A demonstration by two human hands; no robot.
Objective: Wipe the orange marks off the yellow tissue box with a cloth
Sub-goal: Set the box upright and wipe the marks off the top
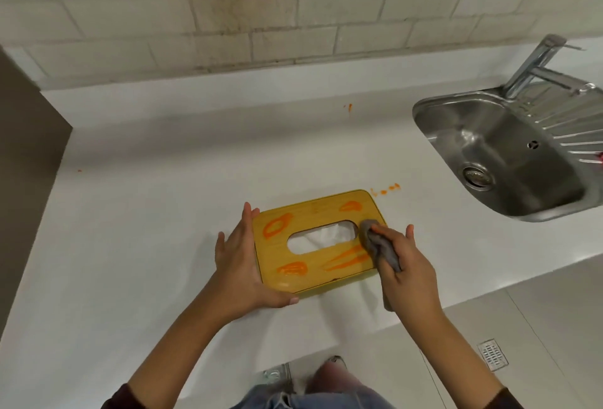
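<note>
A flat yellow tissue box with a rounded oval slot lies near the front edge of a white desk, its four smeared orange marks all plainly showing. The wiping looks barely begun. The right hand clutches a bunched grey cloth pressed on the box's right end, and the left hand, fingers spread, braces the left end. Whatever lies under the cloth, and the box's sides, cannot be seen. Orange spatters dot the desk beyond.
</note>
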